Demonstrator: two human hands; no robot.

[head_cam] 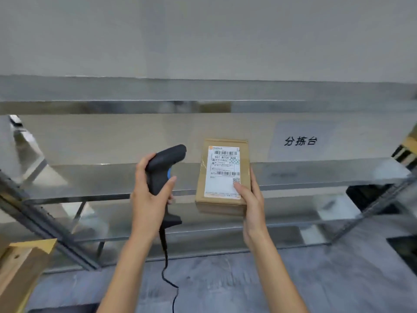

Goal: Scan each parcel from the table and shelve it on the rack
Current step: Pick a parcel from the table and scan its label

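A small brown cardboard parcel (222, 199) with a white barcode label faces up toward me in the middle of the view. My right hand (250, 199) grips its lower right corner, thumb on the label, fingers along the side. To its left, my left hand (149, 193) grips the handle of a black handheld barcode scanner (163, 168), whose head points toward the parcel's top. The scanner's black cable (167, 263) hangs down between my arms. Behind both stands the metal rack (316, 172), its middle shelf level with the parcel.
A sign with black characters (300, 141) hangs on the wall behind the rack. Several rack shelves lie above and below. A wooden table corner (20, 263) juts in at lower left. Yellow-black tape (406, 150) marks something at the right edge. Grey floor lies below.
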